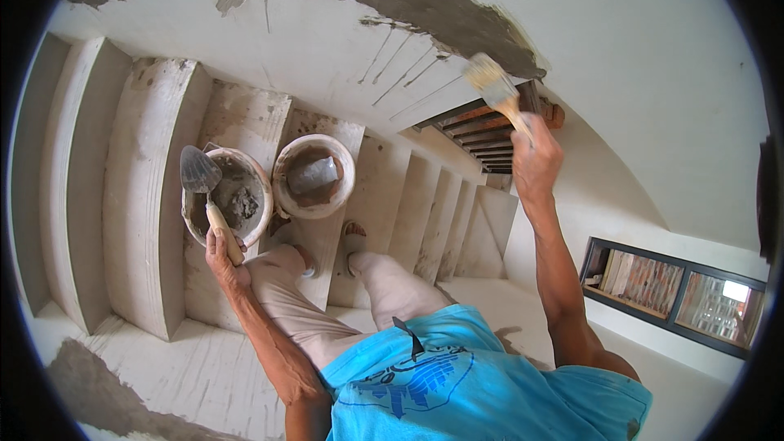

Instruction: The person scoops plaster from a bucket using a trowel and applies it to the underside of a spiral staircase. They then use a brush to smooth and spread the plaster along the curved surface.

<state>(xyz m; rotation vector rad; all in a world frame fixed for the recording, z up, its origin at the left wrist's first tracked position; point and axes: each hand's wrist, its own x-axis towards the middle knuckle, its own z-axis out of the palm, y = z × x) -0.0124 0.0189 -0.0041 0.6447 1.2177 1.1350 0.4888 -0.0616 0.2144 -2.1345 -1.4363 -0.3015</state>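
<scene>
- My left hand [222, 257] grips a trowel [198, 171] over the mortar bucket [229, 196] on the stairs [147, 196].
- My right hand [535, 159] holds a brush [490, 82] against the wall [327, 41].
- I judge the grey wet patch [457, 28] partly smoothed; bare areas remain.

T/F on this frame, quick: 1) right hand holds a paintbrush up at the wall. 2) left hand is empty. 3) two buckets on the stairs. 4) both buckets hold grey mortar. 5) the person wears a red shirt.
1) True: the right hand grips a paintbrush, bristles at the grey plaster patch.
2) False: the left hand holds a trowel over the left bucket.
3) True: that one and the right bucket sit side by side on the steps.
4) False: only the left bucket shows grey mortar; the right one appears to hold water.
5) False: the shirt is blue.
</scene>
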